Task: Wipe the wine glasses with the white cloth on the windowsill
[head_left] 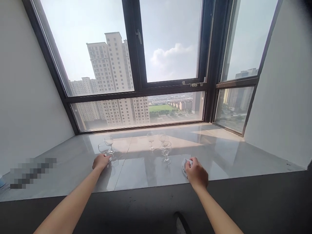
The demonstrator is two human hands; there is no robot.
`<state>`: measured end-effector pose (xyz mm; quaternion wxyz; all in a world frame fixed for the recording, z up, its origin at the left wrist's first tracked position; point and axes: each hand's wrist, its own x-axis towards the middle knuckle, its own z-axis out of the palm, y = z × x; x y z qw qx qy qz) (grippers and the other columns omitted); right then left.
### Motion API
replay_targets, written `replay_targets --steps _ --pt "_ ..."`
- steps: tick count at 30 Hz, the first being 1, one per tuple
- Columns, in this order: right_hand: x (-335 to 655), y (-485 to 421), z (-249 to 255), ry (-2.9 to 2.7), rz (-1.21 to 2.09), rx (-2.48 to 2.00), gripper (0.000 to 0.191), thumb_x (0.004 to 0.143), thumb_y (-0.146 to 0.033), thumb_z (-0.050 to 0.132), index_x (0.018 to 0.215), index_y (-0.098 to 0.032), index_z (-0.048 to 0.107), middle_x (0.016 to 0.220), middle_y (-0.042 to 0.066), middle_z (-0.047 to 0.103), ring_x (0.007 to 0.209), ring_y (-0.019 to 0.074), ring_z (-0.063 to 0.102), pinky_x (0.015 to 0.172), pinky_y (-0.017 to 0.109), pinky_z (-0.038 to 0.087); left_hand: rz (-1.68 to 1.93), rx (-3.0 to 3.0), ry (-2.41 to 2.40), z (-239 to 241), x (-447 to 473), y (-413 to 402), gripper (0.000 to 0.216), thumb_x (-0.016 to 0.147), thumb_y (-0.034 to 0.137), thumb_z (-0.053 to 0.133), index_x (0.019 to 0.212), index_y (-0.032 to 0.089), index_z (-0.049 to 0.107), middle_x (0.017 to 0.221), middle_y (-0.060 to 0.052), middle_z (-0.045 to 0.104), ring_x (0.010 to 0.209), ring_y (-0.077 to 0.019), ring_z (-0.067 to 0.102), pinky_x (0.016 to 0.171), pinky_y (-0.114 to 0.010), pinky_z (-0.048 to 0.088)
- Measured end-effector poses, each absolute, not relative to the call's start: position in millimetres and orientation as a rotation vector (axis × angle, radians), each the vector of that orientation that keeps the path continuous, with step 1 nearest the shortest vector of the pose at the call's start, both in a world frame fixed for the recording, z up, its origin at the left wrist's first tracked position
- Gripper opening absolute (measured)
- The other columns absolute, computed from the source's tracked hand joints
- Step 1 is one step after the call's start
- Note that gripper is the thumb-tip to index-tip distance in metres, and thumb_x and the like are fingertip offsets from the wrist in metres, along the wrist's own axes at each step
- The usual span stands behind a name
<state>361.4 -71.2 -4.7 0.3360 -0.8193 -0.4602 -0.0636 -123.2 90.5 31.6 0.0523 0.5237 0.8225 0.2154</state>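
Observation:
At the left of the sill, my left hand [100, 161] is closed around the lower part of a clear wine glass [103, 147], whose bowl shows above my fingers. A second wine glass [109, 141] stands upright just behind it. My right hand [197, 172] grips a crumpled white cloth [184, 168] with dark marks, near the sill's front edge. Between my hands, towards the right, stand three more clear glasses: one front glass [166, 150], one partly hidden glass [163, 139] behind it, and one farther left, a stemmed glass [151, 139].
The glossy tiled window sill [141, 172] runs across the view, its front edge dropping to a dark wall. Dark window frames [136, 94] rise behind it. A blurred-out patch [31, 174] lies at the left, beside a small bluish thing [2, 182]. A dark curved object [182, 222] shows below.

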Motion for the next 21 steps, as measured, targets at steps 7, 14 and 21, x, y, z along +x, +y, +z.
replay_targets --steps 7,14,21 --pt "361 -70 -5 -1.189 -0.153 -2.162 0.025 0.089 -0.035 0.039 0.104 -0.021 0.054 0.095 0.005 0.066 0.073 0.0165 0.057 0.056 0.026 0.026 0.648 1.610 2.413 28 -134 96 0.024 0.068 0.046 0.057 0.069 0.022 0.059 0.068 -0.004 0.066 0.066 -0.0231 0.062 0.055 -0.027 0.039" --pt "360 -72 -3 -1.199 -0.132 -2.171 0.027 0.089 -0.034 0.040 0.106 -0.020 0.056 0.096 0.006 0.066 0.075 0.0173 0.058 0.056 0.026 0.025 0.679 1.683 2.373 28 -138 91 0.021 0.071 0.041 0.055 0.080 0.024 0.064 0.079 -0.003 0.069 0.071 -0.0207 0.063 0.058 -0.026 0.041" --pt "361 -71 -4 -1.203 -0.158 -2.167 0.026 0.089 -0.034 0.041 0.105 -0.020 0.056 0.094 0.006 0.066 0.073 0.0170 0.058 0.055 0.026 0.024 0.604 1.573 2.549 34 -126 90 0.033 0.071 0.054 0.054 0.077 0.022 0.060 0.093 -0.011 0.068 0.087 -0.0304 0.063 0.067 -0.034 0.045"
